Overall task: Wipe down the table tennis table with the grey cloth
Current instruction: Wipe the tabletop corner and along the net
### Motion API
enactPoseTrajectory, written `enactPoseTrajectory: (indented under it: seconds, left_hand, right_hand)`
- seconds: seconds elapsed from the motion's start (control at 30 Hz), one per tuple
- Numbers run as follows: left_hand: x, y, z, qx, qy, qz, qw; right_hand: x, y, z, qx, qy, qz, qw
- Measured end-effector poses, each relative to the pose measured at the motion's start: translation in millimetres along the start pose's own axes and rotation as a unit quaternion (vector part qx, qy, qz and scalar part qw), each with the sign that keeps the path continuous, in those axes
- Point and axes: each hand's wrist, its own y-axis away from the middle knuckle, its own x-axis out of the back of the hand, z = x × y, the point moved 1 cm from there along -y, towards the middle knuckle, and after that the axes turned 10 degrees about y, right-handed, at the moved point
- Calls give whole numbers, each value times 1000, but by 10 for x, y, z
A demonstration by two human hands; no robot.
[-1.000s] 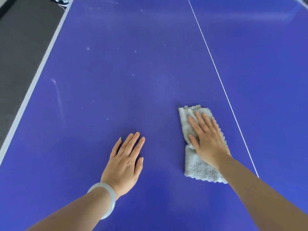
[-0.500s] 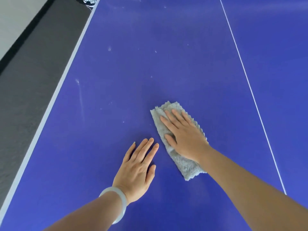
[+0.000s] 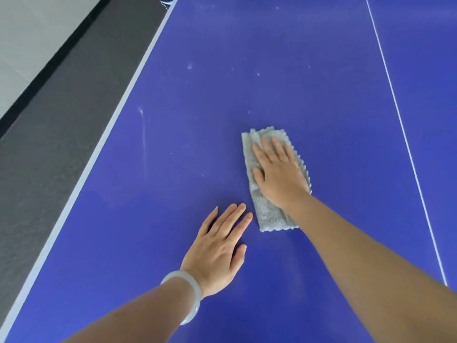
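fluffy grey terry cloth (image 3: pixel 268 214): soft, napped | blue table tennis table (image 3: pixel 296 70): smooth, slight sheen, dusty smears | pale bangle (image 3: pixel 190 293): glossy, possibly jade or glass

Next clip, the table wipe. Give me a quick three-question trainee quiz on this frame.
1. True or false: the left hand presses the cloth.
2. Which wrist wears the bangle? A left, B right
3. Fill in: the white smears on the table lie to the ____ of the cloth.

Key: 1 false, the right hand lies flat on it; 2 A; 3 left.
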Motion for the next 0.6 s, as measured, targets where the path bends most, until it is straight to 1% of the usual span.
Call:
enactPoseTrajectory:
  seconds: [0.07, 0.1, 0.13, 0.17, 0.23, 0.27, 0.3, 0.33, 0.37, 0.4, 0.43, 0.5, 0.57, 0.6]
  left_hand:
    - [3, -2, -7, -2, -2, 1, 1000]
    - [-2, 0, -10, -3, -1, 1, 1000]
    - [-8, 3, -14, -4, 0, 3, 1000]
    - [-14, 7, -15, -4, 1, 6, 1000]
    - [-27, 8, -14, -8, 7, 13, 1000]
    - [-36, 9, -15, -9, 10, 17, 1000]
    - [-44, 8, -19, -10, 13, 20, 1000]
    - [-48, 11, -19, -10, 15, 21, 1000]
    - [-47, 11, -15, -10, 15, 23, 1000]
    - [-42, 11, -11, -11, 13, 27, 1000]
    - [-34, 14, -10, -12, 12, 31, 999]
    - [-24, 18, -13, -19, 34, 42, 998]
    - [-19, 39, -37, -28, 100, 67, 992]
    - [-3, 56, -69, -33, 136, 79, 987]
  right_hand:
    - [-53, 314, -37, 85, 34, 0, 996]
    - [-86, 464, 98, 103, 45, 3, 994]
    - [-116, 589, 298, 96, 48, 10, 994]
    - [-132, 674, 540, 57, 45, 17, 997]
    - [-120, 728, 1003, -93, 14, 7, 996]
    - [-99, 694, 1121, -172, -3, -3, 985]
    - [-79, 625, 1114, -236, -16, -10, 972]
    - [-63, 546, 993, -280, -26, -12, 960]
    - [-32, 461, 796, -302, -37, -13, 953]
    - [-16, 395, 566, -298, -45, -15, 953]
    - [-20, 357, 310, -267, -45, -14, 963]
    - [-44, 405, -158, -165, -33, -6, 986]
    - [-85, 586, -367, -80, -5, -13, 997]
    - [-99, 702, -358, -54, 8, -15, 998]
